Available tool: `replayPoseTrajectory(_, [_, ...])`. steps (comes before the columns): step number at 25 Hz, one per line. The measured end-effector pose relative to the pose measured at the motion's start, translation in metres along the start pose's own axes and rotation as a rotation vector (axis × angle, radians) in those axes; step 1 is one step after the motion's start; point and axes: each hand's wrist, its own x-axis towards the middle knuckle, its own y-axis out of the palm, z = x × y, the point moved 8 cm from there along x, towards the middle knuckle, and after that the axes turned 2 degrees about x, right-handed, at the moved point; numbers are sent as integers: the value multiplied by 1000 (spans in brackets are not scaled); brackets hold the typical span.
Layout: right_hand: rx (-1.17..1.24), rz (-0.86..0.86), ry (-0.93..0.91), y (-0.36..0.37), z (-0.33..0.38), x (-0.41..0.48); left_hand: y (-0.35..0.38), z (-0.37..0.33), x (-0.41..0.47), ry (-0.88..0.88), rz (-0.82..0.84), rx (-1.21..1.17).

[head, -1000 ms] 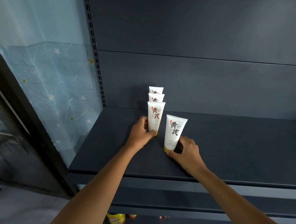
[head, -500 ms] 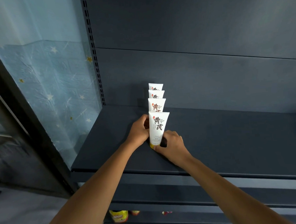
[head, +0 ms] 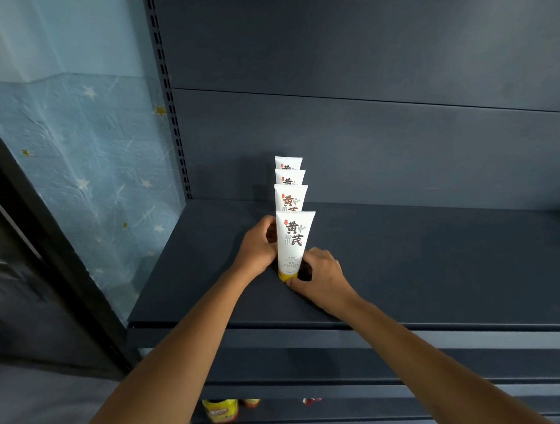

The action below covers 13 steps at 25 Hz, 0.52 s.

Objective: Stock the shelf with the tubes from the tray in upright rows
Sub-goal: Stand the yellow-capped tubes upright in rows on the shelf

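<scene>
Step in hand: the fourth tube is being seated at the front of a single row on the shelf (head: pixel 405 270).

- Front tube (head: pixel 294 243): upright, yellow cap down on the shelf, label facing out. It is held low on its right side by the right hand (head: pixel 321 274), fingers curled at the cap end. The left hand (head: pixel 258 248) is closed against its left side, level with the tube behind.
- Row behind: third tube (head: pixel 291 198), second tube (head: pixel 290 178) and rear tube (head: pixel 288 162), all upright, closely spaced, running back toward the rear panel. Whether they touch cannot be told.
- Rest of this shelf: bare to the right.
- Tray: not in view. Its contents cannot be judged.
- Lower shelf (head: pixel 315 420): a yellow packet (head: pixel 221 409) and other coloured goods are glimpsed, too cropped to name.

Next move, as judged: both grips to be eased off without tipping the front tube, then another tube fetched. A narrow cap base makes toppling the likely risk; a domino fall along the row is possible.
</scene>
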Motion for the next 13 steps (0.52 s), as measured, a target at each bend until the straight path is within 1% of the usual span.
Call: replayPoseTrajectory(13, [3, -7, -8, 2, -2, 1, 0, 3, 0, -31, -10, -11])
